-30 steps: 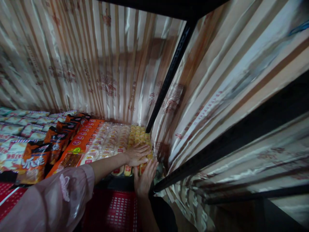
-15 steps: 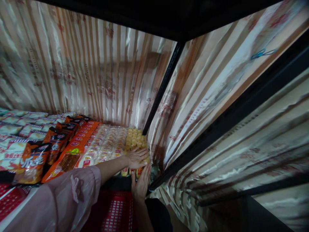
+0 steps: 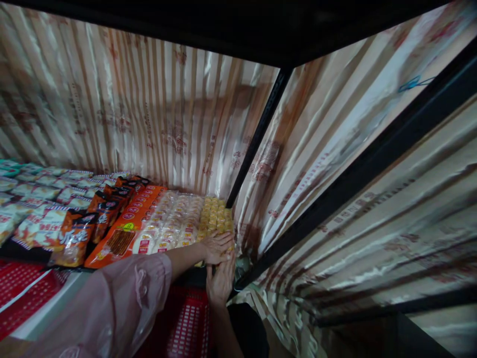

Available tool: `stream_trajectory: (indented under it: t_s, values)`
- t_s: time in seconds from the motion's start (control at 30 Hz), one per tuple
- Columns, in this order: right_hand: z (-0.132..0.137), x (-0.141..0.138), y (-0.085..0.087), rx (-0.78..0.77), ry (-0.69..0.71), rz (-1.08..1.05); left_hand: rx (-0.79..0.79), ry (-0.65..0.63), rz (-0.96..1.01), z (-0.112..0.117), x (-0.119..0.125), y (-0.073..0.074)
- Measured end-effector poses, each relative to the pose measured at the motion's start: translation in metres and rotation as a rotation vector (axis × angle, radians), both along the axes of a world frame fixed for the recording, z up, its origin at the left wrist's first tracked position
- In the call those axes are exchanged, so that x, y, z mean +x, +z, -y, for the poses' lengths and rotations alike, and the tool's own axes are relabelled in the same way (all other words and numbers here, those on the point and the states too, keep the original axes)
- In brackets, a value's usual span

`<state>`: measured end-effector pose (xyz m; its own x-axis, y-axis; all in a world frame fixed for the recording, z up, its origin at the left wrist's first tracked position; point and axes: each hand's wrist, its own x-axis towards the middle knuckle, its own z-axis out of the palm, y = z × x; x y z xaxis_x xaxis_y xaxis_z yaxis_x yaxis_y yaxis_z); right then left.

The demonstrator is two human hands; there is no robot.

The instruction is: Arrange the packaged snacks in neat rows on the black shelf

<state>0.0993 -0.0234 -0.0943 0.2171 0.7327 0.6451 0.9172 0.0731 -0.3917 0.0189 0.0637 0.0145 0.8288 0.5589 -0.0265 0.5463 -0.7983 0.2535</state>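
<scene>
My left hand (image 3: 217, 247) lies flat, fingers stretched, on the front part of the rows of small yellow packets (image 3: 215, 219) at the right end of the shelf. Just below it, my right hand (image 3: 221, 284) is raised with extended fingers against the front of the same packets, its fingertips close to the left hand. Neither hand is seen gripping anything. The nearest packets are mostly hidden under both hands. Beside the yellow ones stand rows of clear-wrapped white packets (image 3: 173, 216), which my left forearm partly crosses.
Left of these lie an orange bag (image 3: 124, 228), orange-black snack bags (image 3: 76, 236) and several white packs (image 3: 40, 223). A black post (image 3: 257, 139) rises behind the packets. Red perforated baskets (image 3: 188, 325) stand below the shelf edge. Patterned pleated sheeting (image 3: 179, 109) lines the back and side.
The view has shifted slightly, so the shelf sits a bit further right. Both hands stay at the yellow packets. Packet fronts seen below the left hand before are now mostly covered.
</scene>
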Motion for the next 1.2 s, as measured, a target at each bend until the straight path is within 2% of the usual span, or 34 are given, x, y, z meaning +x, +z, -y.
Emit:
stream_trajectory:
  t_s: [0.13, 0.23, 0.33, 0.43, 0.57, 0.7, 0.8, 0.97, 1.2]
  values:
    - [0.0, -0.002, 0.005, -0.054, -0.052, -0.006, 0.041, 0.071, 0.042, -0.005, -0.008, 0.0]
    - [0.001, -0.004, 0.007, -0.083, -0.065, 0.0, 0.129, 0.17, 0.09, -0.009, -0.027, -0.001]
    - [0.001, -0.007, 0.008, -0.101, -0.067, 0.0, 0.189, 0.207, 0.062, -0.007, -0.05, -0.003]
    - [0.0, -0.008, 0.009, -0.102, -0.072, -0.022, 0.238, 0.195, 0.064, 0.004, -0.066, -0.005]
    - [0.004, -0.006, 0.014, -0.03, -0.043, -0.091, 0.281, 0.16, 0.129, 0.029, -0.071, -0.008]
    - [0.014, -0.003, 0.016, 0.068, 0.043, -0.111, 0.241, 0.049, 0.202, 0.055, -0.072, -0.015]
    - [0.023, -0.002, 0.014, 0.083, 0.072, -0.094, 0.193, -0.017, 0.222, 0.067, -0.074, -0.024]
    - [0.03, -0.003, 0.012, 0.001, 0.082, -0.074, 0.164, -0.066, 0.191, 0.076, -0.077, -0.037]
    - [0.023, -0.005, 0.009, 0.067, 0.121, -0.109, 0.162, -0.047, 0.188, 0.076, -0.075, -0.044]
